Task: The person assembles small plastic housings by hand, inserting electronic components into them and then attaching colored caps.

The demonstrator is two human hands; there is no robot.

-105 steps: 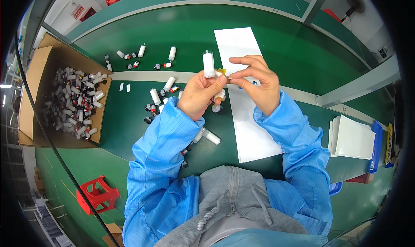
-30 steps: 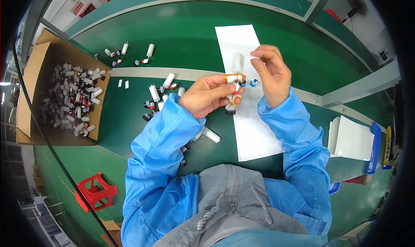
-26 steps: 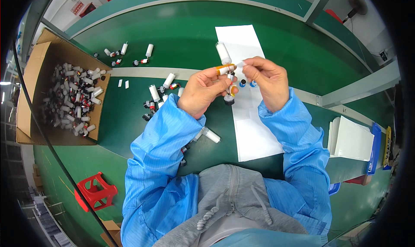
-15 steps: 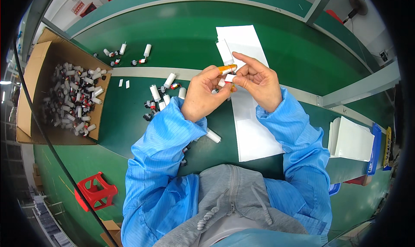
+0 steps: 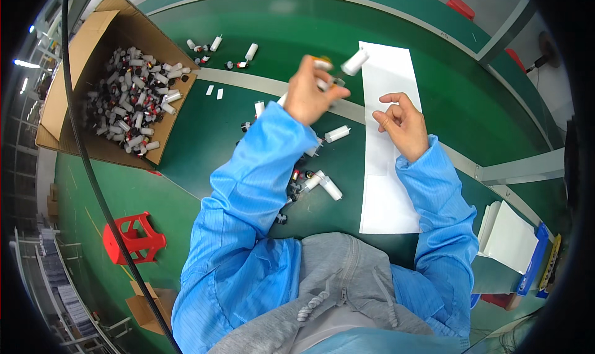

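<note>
Left hand (image 5: pixel 313 93) around white-tubed part (image 5: pixel 355 63); right hand (image 5: pixel 401 126) half-curled over white paper (image 5: pixel 387 202)

Between the left hand (image 5: pixel 312 93) and right hand (image 5: pixel 404 128), open room is lying above the left edge of a long white sheet (image 5: pixel 387 193), with a held white cylinder (image 5: pixel 356 62) jutting in. Bare green tabletop (image 5: pixel 192 144) is stretching between the left sleeve (image 5: pixel 248 152) and a cardboard box (image 5: pixel 93 50); two small white pieces (image 5: pixel 209 90) are lying there. Loose cylinders (image 5: pixel 331 188) are crowding beside that sleeve. A black cable (image 5: pixel 75 131) is crossing before the box, and a metal bar (image 5: pixel 527 168) is blocking the right.
</note>
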